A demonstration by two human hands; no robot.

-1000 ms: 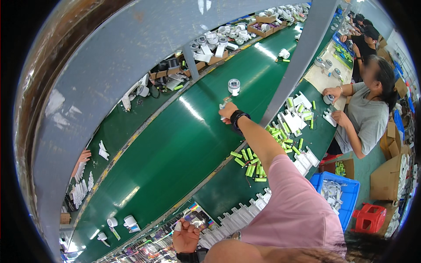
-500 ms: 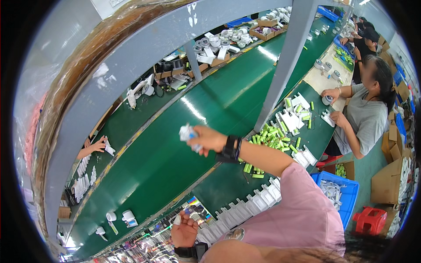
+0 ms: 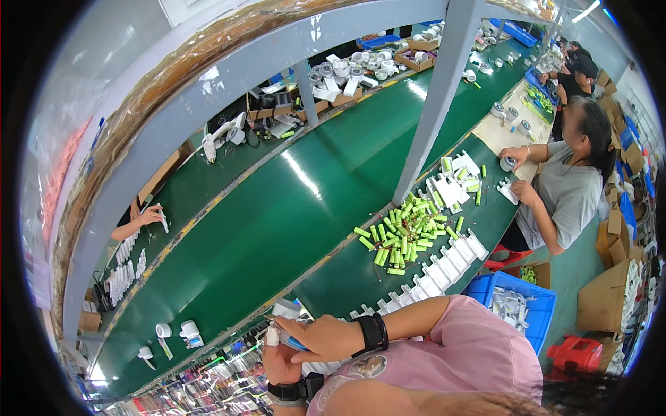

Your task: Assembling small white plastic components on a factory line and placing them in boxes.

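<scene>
My right hand [image 3: 327, 338] is bent over my left hand [image 3: 281, 362], close in front of my body. Between them is a small white and blue part [image 3: 295, 344], mostly covered by my fingers, so its kind cannot be made out. White material [image 3: 273, 337] shows at a fingertip of my left hand. Just beyond my hands, a pale piece [image 3: 288, 309] is partly hidden. Alongside my right forearm runs a row of white plastic housings [image 3: 444, 269] on the green bench. A pile of green cylindrical battery cells [image 3: 406, 236] lies behind that row.
A green conveyor belt [image 3: 257, 222] crosses in front, with a grey metal post [image 3: 438, 104] beside it. White round devices [image 3: 189, 330] lie on the belt at lower left. A blue bin [image 3: 541, 305] of white parts stands at right. A co-worker [image 3: 569, 187] sits at the right.
My right hand has come back from over the belt with the white and blue part, down to my left hand. My left hand has closed from its open-palmed pose. The view has shifted slightly.
</scene>
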